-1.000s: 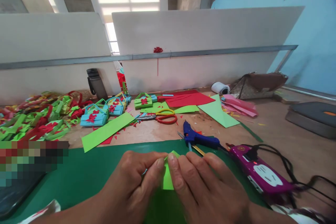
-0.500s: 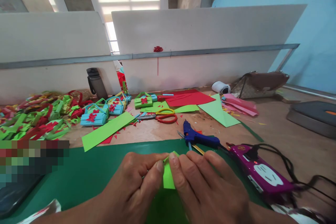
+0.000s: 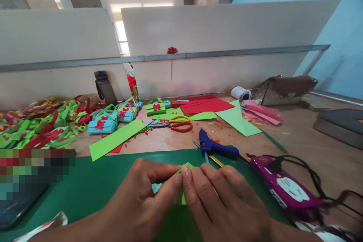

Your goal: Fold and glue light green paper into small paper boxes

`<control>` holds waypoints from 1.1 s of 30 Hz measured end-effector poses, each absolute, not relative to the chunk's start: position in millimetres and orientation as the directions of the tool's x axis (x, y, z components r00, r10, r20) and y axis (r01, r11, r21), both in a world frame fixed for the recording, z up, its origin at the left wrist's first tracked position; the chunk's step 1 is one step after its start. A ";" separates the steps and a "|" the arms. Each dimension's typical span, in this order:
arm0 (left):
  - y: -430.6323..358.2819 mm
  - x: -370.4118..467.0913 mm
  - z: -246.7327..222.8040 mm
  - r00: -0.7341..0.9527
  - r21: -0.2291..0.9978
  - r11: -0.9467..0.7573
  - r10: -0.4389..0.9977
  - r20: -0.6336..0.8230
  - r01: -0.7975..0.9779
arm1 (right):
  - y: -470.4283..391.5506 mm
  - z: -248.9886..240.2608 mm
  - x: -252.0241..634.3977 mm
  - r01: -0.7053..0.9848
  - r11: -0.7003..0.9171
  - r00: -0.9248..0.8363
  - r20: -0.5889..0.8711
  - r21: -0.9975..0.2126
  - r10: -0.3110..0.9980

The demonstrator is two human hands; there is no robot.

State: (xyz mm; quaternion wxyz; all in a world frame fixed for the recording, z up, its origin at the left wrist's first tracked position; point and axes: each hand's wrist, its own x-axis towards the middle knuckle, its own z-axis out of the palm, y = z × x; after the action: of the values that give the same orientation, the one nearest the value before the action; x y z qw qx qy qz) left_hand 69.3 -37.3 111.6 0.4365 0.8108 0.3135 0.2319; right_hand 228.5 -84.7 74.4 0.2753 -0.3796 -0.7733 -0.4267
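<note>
A small piece of bright green paper (image 3: 183,198) lies between my two hands above the green mat (image 3: 90,181), mostly covered by my fingers. My left hand (image 3: 150,196) pinches its upper left edge between thumb and index finger. My right hand (image 3: 224,200) presses its fingertips on the same piece, index finger beside my left thumb, the other fingers bent. A bit of light blue (image 3: 155,187) shows through the gap under my left index finger. Just beyond my right hand lies a blue glue gun (image 3: 217,147).
Scissors (image 3: 181,124), a long green strip (image 3: 117,140), red sheets (image 3: 207,105) and small paper bags (image 3: 102,124) lie behind the mat. A paper pile (image 3: 42,124) and phone (image 3: 19,196) are left; a purple power strip (image 3: 283,185), cables and a case (image 3: 340,126) are right.
My left thumb has moved up and right over the green paper, covering more of it. Light blue now shows behind my left fingers. The view has shifted slightly.
</note>
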 end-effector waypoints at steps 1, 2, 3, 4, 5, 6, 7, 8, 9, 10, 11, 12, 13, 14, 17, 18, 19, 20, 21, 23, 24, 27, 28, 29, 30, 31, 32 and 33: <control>-37.0 70.3 111.9 0.695 0.856 -0.426 0.710 0.114 0.295 | -84.3 73.8 228.3 0.821 0.348 -0.561 0.751 0.452 0.349; -36.7 71.1 112.4 0.694 0.855 -0.434 0.708 0.128 0.285 | -84.3 73.5 228.0 0.823 0.346 -0.558 0.753 0.450 0.349; -36.4 71.4 113.1 0.690 0.850 -0.447 0.709 0.146 0.279 | -84.6 73.5 227.6 0.823 0.345 -0.559 0.752 0.451 0.350; -36.1 71.2 114.1 0.686 0.841 -0.465 0.708 0.167 0.276 | -85.4 74.1 227.4 0.828 0.337 -0.552 0.754 0.447 0.356; -35.9 70.4 115.3 0.677 0.828 -0.490 0.709 0.196 0.272 | -86.5 75.0 227.2 0.837 0.328 -0.541 0.758 0.439 0.365; -35.7 69.1 116.7 0.666 0.807 -0.527 0.706 0.242 0.267 | -88.0 76.3 227.4 0.844 0.323 -0.530 0.764 0.429 0.369; -35.6 67.4 118.2 0.644 0.772 -0.580 0.700 0.309 0.260 | -89.3 77.9 227.9 0.847 0.329 -0.522 0.768 0.417 0.371; -35.5 65.5 119.6 0.615 0.721 -0.645 0.682 0.396 0.252 | -90.4 79.6 228.9 0.849 0.347 -0.513 0.777 0.398 0.366; -35.2 63.6 120.6 0.583 0.656 -0.714 0.649 0.488 0.246 | -90.7 81.4 230.4 0.846 0.379 -0.504 0.796 0.376 0.336; -34.8 62.0 121.2 0.554 0.581 -0.776 0.605 0.572 0.246 | -90.2 83.4 232.4 0.841 0.419 -0.481 0.827 0.341 0.292; -34.0 60.8 121.0 0.528 0.501 -0.828 0.551 0.646 0.251 | -88.9 85.6 234.8 0.835 0.465 -0.436 0.870 0.294 0.231; -32.8 60.1 120.1 0.520 0.431 -0.864 0.501 0.691 0.259 | -86.8 88.1 237.6 0.826 0.512 -0.371 0.911 0.236 0.178; -31.1 59.9 118.3 0.520 0.367 -0.890 0.456 0.722 0.272 | -84.2 90.9 240.5 0.815 0.556 -0.299 0.941 0.165 0.158; -29.0 60.1 115.8 0.522 0.306 -0.909 0.413 0.746 0.282 | -81.3 93.8 243.4 0.798 0.597 -0.248 0.950 0.090 0.188; -22.1 62.0 106.3 0.528 0.190 -0.933 0.333 0.781 0.307 | -73.1 100.2 250.0 0.734 0.655 -0.185 0.876 -0.178 0.445; -20.3 62.6 103.3 0.528 0.167 -0.937 0.313 0.789 0.307 | -70.9 100.6 250.9 0.688 0.683 -0.168 0.862 -0.245 0.478; -19.0 63.2 100.8 0.529 0.147 -0.942 0.294 0.796 0.302 | -69.0 100.0 251.1 0.642 0.701 -0.152 0.844 -0.311 0.514; -18.2 63.7 98.7 0.530 0.133 -0.946 0.278 0.801 0.295 | -67.4 98.6 250.5 0.598 0.710 -0.134 0.827 -0.372 0.545; -18.0 64.1 97.0 0.531 0.121 -0.951 0.262 0.806 0.285 | -66.1 96.5 249.4 0.562 0.709 -0.117 0.807 -0.427 0.579; -18.9 65.1 94.4 0.532 0.096 -0.960 0.227 0.816 0.263 | -64.4 91.6 246.2 0.508 0.690 -0.094 0.763 -0.516 0.640; -19.6 65.7 93.3 0.533 0.081 -0.963 0.212 0.819 0.258 | -64.0 89.2 244.6 0.486 0.683 -0.089 0.747 -0.545 0.659; -21.9 67.7 90.3 0.539 0.044 -0.969 0.173 0.824 0.245 | -63.7 84.6 241.8 0.445 0.678 -0.095 0.722 -0.585 0.685; -22.4 68.1 89.6 0.542 0.041 -0.969 0.172 0.823 0.244 | -63.8 83.9 241.6 0.442 0.678 -0.097 0.720 -0.587 0.687; -22.7 68.5 89.2 0.545 0.043 -0.968 0.175 0.820 0.246 | -64.1 83.6 241.8 0.443 0.676 -0.099 0.718 -0.589 0.689; -22.9 68.6 89.2 0.548 0.045 -0.968 0.178 0.817 0.246 | -64.4 83.5 242.1 0.446 0.673 -0.099 0.715 -0.590 0.692; -22.9 68.6 89.3 0.551 0.049 -0.967 0.185 0.814 0.251 | -64.7 83.6 242.4 0.449 0.667 -0.100 0.709 -0.594 0.698; -22.8 68.6 89.6 0.551 0.051 -0.965 0.189 0.813 0.256 | -64.9 83.7 242.9 0.452 0.661 -0.100 0.702 -0.600 0.705; -22.6 68.4 89.8 0.546 0.052 -0.964 0.190 0.816 0.259 | -65.0 83.6 243.3 0.456 0.653 -0.101 0.693 -0.605 0.713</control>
State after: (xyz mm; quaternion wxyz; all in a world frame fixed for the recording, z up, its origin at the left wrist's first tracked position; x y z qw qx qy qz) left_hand 68.4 -22.6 89.8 -0.0373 0.8783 0.1279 0.4592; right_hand 243.3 -65.0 83.6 0.5386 -0.3992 -0.7323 0.1196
